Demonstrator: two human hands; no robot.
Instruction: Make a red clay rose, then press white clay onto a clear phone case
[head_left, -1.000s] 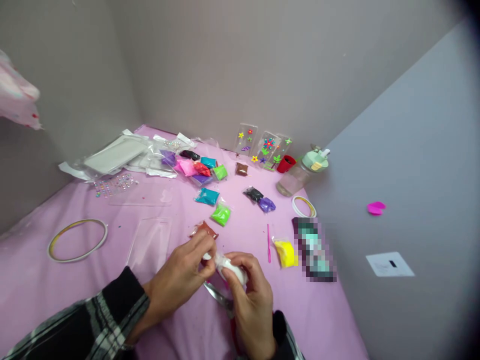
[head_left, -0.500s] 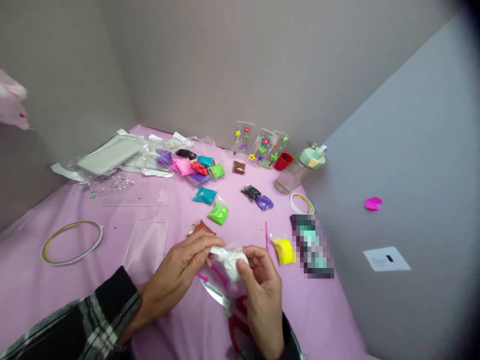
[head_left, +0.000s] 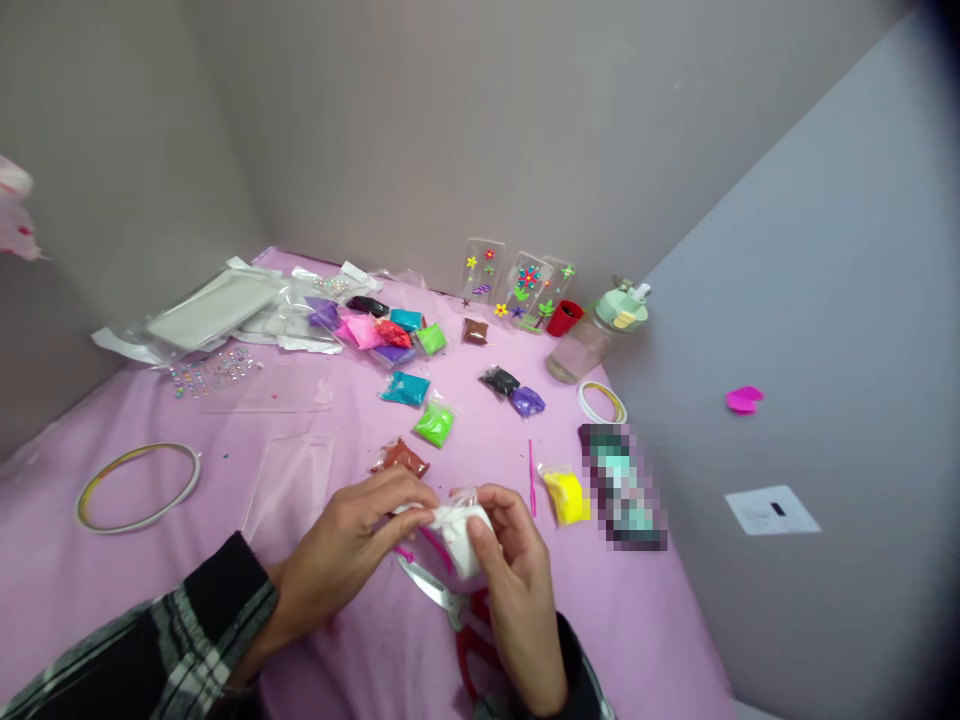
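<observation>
A small clear packet of white clay [head_left: 459,540] is held between both hands above the table. My right hand [head_left: 517,585] is closed round its right side, thumb on the front. The fingers of my left hand [head_left: 349,545] pinch the plastic at the packet's left edge. Under the hands lie scissors [head_left: 435,590] with red handles, partly covered by my right hand. Pink thin tools [head_left: 436,550] show just beneath the packet. Behind my left fingertips rests a brown clay packet [head_left: 400,457].
Colourful clay packets [head_left: 406,388] lie mid-table. A yellow packet [head_left: 566,497], a blurred dark object [head_left: 624,490] and a bottle [head_left: 581,350] are on the right. Tape rings [head_left: 139,524], clear cases [head_left: 289,485] and bead sheets [head_left: 214,372] are at left.
My left thumb and fingers have drawn together on the packet's plastic edge. The packet has tilted a little in my right hand. The whole view has shifted slightly.
</observation>
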